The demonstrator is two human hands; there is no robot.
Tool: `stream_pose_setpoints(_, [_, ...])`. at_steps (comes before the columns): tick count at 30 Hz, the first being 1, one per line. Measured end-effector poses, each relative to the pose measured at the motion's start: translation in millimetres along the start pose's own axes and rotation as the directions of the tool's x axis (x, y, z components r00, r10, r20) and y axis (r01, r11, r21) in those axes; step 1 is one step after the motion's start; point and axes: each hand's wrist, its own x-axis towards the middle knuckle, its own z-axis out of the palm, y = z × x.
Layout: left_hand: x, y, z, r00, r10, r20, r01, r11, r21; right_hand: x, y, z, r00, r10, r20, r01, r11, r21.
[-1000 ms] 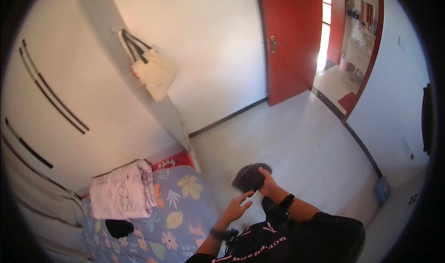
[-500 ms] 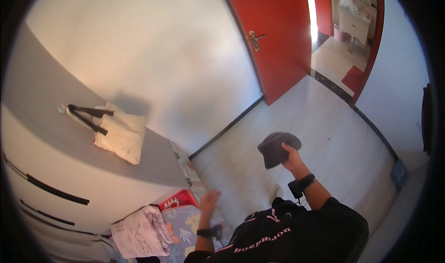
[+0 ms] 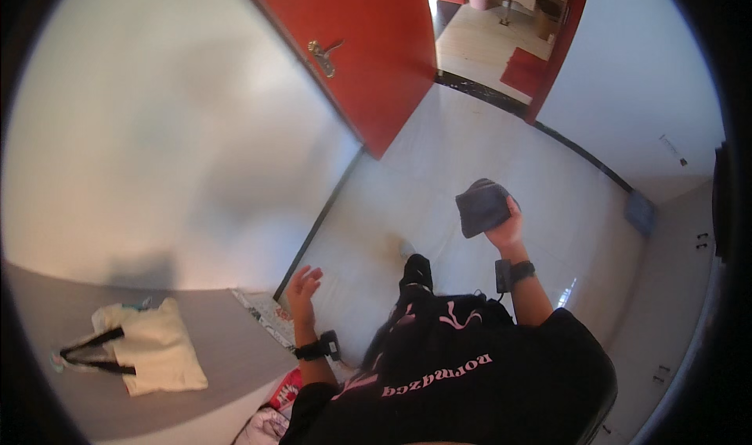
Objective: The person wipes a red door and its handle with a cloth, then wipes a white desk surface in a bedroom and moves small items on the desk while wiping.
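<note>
My right hand [image 3: 506, 226] is closed on a dark grey cap [image 3: 479, 208], holding it out in front of me over the floor. The thumb lies on the near edge of the cap, and the other fingers are mostly hidden behind it. My left hand [image 3: 302, 287] is raised at the left, with its fingers apart and nothing in it. Each wrist wears a black strap with a small box on it.
A red door [image 3: 360, 61] stands ajar ahead, beside a doorway with a dark threshold [image 3: 486, 92]. A cream tote bag [image 3: 164, 351] lies on the grey surface at left. A blue object [image 3: 640, 213] sits by the right wall; pale cabinets [image 3: 666, 343] line the right side.
My view has turned and moved forward, so the door and tote bag sit lower or further left. The cap is still in my right hand, tilted differently. My left hand has risen with fingers spread.
</note>
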Motion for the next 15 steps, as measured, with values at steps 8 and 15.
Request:
stream_pose_setpoints(8, [186,38,-2,0.989,0.145,-0.01,-0.145,0.989,-0.032,87,-8,52,0.994,-0.097,-0.047,0.089,0.984,-0.154])
stream_pose_setpoints(15, [320,131,68,0.946,0.292,0.142,-0.286,0.956,-0.057,195,-5,110,0.966,-0.25,-0.07,0.208,0.906,-0.368])
